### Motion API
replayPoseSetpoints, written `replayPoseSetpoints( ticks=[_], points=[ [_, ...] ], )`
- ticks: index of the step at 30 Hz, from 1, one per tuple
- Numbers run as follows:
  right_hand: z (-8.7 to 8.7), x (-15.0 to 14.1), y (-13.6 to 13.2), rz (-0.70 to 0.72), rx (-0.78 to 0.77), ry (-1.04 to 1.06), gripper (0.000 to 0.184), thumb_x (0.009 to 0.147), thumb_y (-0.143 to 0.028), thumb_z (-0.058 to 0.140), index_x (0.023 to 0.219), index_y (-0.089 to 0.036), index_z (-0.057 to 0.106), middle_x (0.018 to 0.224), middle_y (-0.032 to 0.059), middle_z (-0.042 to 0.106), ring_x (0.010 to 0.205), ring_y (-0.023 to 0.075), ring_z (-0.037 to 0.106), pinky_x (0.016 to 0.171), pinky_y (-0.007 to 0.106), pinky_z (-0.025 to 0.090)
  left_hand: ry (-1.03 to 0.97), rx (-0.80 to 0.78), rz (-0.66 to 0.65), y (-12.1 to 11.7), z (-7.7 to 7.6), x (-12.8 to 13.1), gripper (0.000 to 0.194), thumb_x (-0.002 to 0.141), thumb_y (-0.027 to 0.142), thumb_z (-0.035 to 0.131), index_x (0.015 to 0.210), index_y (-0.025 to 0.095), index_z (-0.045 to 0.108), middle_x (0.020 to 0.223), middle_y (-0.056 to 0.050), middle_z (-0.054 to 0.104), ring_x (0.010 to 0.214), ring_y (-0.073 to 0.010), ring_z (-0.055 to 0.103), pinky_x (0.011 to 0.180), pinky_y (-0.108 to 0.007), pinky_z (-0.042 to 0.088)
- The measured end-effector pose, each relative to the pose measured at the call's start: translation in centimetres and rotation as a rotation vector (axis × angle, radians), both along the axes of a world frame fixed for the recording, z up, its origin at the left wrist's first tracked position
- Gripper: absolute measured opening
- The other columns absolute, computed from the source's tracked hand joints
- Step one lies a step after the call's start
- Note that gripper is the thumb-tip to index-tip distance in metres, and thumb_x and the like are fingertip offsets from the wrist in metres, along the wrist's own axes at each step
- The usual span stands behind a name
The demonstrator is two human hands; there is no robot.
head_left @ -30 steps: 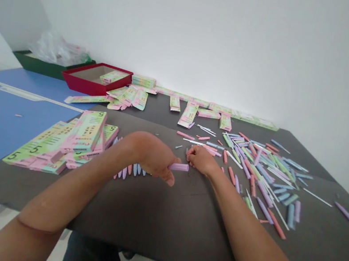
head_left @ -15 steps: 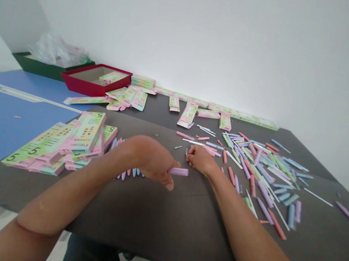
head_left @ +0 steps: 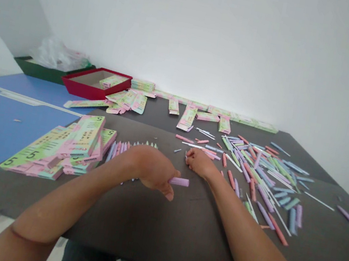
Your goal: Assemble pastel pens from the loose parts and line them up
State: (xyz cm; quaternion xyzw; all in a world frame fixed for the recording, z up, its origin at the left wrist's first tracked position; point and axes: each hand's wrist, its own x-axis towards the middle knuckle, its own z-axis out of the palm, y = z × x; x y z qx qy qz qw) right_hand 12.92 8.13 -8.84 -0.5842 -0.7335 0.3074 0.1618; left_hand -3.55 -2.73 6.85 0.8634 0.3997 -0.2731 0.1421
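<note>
The left hand (head_left: 154,169) holds a lilac stick (head_left: 179,181) in a narrow pinch, and this stick points to the right, out from the hand and just above the dark grey table (head_left: 130,226) or resting on it, I cannot tell which. The right hand (head_left: 200,163) lies on the table just beside the lilac stick, on the far side, and it is curled into a narrow shape; if it holds some small piece, I cannot tell from this view. Near the left hand, on the far side, stands a tight row of pastel sticks (head_left: 127,149), partly hidden behind the wrist. More left is a heap of pink and green printed cartons (head_left: 82,136) with a big number 5 on them. To the right of the hands lies a loose spread of pink, blue, green and lilac sticks (head_left: 255,171) mixed with thin white strips (head_left: 317,200). Along the far edge lie flat printed cartons (head_left: 187,115), and at the far left corner a red box (head_left: 78,82) holds one carton. Behind it is a green box (head_left: 32,72) with a plastic bag (head_left: 59,55), and a blue table (head_left: 7,137) stands at the left
</note>
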Motion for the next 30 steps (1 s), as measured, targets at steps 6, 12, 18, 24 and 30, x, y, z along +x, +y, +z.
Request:
replayPoseSetpoints(
  ticks=[6, 12, 18, 24, 30],
  points=[
    [0.2, 0.0, -0.2, 0.003, 0.014, -0.025, 0.021, 0.072, -0.014, 0.053, 0.093, -0.017, 0.052, 0.062, -0.0026, 0.058, 0.054, 0.0103, 0.052, 0.05, 0.02, 0.032, -0.008, -0.024, -0.021, -0.2, -0.1, 0.3, 0.047, 0.084, 0.047, 0.052, 0.121, 0.018, 0.057, 0.087, -0.011, 0.072, 0.07, -0.0257, 0.064, 0.06, -0.032, 0.044],
    [0.9, -0.2, -0.5, 0.044, 0.049, -0.05, 0.023, 0.074, -0.013, 0.053, 0.096, -0.018, 0.05, 0.064, -0.003, 0.058, 0.057, 0.0109, 0.052, 0.055, 0.021, 0.033, 0.002, -0.022, -0.009, -0.6, 0.0, 0.6, 0.046, 0.085, 0.046, 0.053, 0.12, 0.017, 0.057, 0.088, -0.011, 0.072, 0.069, -0.0269, 0.065, 0.061, -0.034, 0.045],
    [1.4, -0.2, -0.6, 0.097, 0.055, -0.083, 0.023, 0.075, -0.013, 0.053, 0.098, -0.017, 0.051, 0.066, -0.0024, 0.059, 0.06, 0.0113, 0.053, 0.055, 0.021, 0.033, -0.006, -0.038, -0.004, -0.8, 0.2, 0.8, 0.046, 0.085, 0.044, 0.055, 0.121, 0.016, 0.058, 0.089, -0.013, 0.072, 0.072, -0.0288, 0.065, 0.061, -0.035, 0.046],
    [1.5, -0.3, -0.1, 0.12, 0.091, -0.16, 0.023, 0.075, -0.015, 0.056, 0.098, -0.018, 0.054, 0.073, 0.0002, 0.061, 0.066, 0.0133, 0.053, 0.056, 0.022, 0.031, 0.024, -0.036, -0.023, -0.6, 0.0, 0.8, 0.052, 0.085, 0.048, 0.053, 0.127, 0.018, 0.054, 0.096, -0.013, 0.071, 0.08, -0.0282, 0.065, 0.063, -0.033, 0.046],
    [1.8, -0.1, -0.1, 0.143, 0.13, -0.22, 0.024, 0.076, -0.019, 0.058, 0.099, -0.017, 0.054, 0.081, 0.003, 0.063, 0.071, 0.0148, 0.054, 0.059, 0.023, 0.033, 0.029, -0.037, -0.009, -0.6, -0.2, 0.8, 0.052, 0.085, 0.048, 0.053, 0.126, 0.017, 0.055, 0.098, -0.014, 0.071, 0.081, -0.0296, 0.066, 0.064, -0.034, 0.047]
  ],
)
